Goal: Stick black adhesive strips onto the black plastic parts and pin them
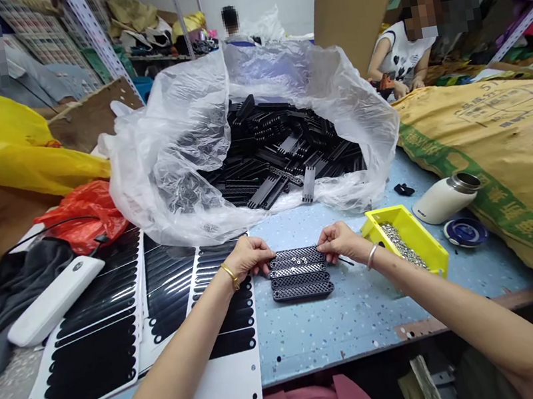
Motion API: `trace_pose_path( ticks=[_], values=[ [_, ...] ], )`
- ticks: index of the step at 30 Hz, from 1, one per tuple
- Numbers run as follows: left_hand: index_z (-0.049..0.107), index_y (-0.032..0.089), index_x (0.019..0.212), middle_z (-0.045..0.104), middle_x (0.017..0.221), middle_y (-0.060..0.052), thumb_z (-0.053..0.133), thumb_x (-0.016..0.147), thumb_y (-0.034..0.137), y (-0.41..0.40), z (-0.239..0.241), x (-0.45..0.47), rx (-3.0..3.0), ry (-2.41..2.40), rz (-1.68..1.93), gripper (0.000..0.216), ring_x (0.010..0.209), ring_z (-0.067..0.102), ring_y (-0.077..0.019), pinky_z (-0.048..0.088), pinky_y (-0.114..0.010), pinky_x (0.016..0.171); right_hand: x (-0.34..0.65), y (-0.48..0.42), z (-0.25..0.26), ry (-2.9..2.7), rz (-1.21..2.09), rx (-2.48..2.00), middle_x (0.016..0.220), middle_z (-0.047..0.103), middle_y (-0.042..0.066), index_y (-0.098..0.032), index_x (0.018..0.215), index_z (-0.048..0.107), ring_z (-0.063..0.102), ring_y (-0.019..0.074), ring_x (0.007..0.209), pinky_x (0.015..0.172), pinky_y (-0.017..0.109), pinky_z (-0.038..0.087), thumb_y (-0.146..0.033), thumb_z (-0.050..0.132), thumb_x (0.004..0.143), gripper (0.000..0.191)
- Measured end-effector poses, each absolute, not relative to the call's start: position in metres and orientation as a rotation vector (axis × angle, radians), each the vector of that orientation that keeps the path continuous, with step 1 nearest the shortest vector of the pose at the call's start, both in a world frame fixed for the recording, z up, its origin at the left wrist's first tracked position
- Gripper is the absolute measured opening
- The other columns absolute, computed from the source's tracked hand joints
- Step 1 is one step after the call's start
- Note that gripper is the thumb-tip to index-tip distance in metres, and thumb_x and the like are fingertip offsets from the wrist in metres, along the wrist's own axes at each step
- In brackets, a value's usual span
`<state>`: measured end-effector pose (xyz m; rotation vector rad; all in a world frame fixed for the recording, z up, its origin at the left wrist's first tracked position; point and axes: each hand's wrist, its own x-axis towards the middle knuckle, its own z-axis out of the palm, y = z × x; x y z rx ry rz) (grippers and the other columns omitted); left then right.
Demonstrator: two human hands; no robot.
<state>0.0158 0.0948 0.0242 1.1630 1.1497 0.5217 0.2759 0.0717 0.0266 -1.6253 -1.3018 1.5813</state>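
Yellow tray (pixel 436 255) (metal bits (pixel 399 242)) beside held black plates (pixel 301 281) — bag (pixel 165 168) beyond.

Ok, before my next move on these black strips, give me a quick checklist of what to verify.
1. Left hand on the left end of the black perforated strips: ok, fingers touch it.
2. Right hand on the right end: ok, fingers touch it.
3. Strips lined up: ok, they lie side by side with ends flush.
4. Small silver parts on the farthest strip: ok, several show; whether they sit in the holes, cannot tell.
5. Yellow bin in reach: ok, beside the right wrist, with silver pieces inside.
6. Clear bag of more black strips: ok, open behind the work.
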Motion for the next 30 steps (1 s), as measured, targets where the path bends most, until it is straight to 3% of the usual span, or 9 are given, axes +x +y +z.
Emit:
trace_pose_path(
  ticks=[11,16,22,30],
  values=[
    [0.06,0.01,0.063,0.061,0.047,-0.004,0.073,0.066,0.028,0.096,0.023,0.014,1.168,1.129,0.553,0.022,0.037,0.059,-0.0121,0.027,-0.015,0.03,0.276,0.072,0.025,-1.302,1.578,-1.644,0.038,0.058,-0.002,-0.014,0.062,0.057,0.056,0.0111,0.034,0.03,0.015,0.043,-0.013,0.071,0.062,0.015],
    [0.064,0.01,0.072,0.06,0.048,0.0,0.072,0.064,0.025,0.092,0.023,0.012,1.167,1.153,0.639,0.018,0.034,0.052,-0.0075,0.026,-0.014,0.031,0.276,0.072,0.025,-1.301,1.575,-1.644,0.039,0.058,-0.002,-0.014,0.061,0.057,0.057,0.0109,0.034,0.031,0.015,0.043,-0.012,0.071,0.061,0.014],
    [0.059,0.012,0.06,0.054,0.042,0.003,0.072,0.061,0.02,0.091,0.019,0.02,1.155,1.191,0.659,0.016,0.029,0.04,-0.0034,0.022,-0.015,0.03,0.276,0.072,0.026,-1.301,1.57,-1.651,0.038,0.058,-0.002,-0.014,0.06,0.057,0.057,0.0111,0.034,0.03,0.015,0.043,-0.013,0.072,0.061,0.015],
    [0.057,0.013,0.056,0.053,0.038,0.003,0.066,0.06,0.014,0.095,0.017,0.024,1.124,1.226,0.607,0.01,0.026,0.038,-0.0038,0.024,-0.016,0.029,0.277,0.074,0.026,-1.295,1.584,-1.651,0.039,0.058,-0.002,-0.014,0.06,0.057,0.057,0.0106,0.034,0.031,0.015,0.044,-0.014,0.073,0.06,0.016]
  ],
)
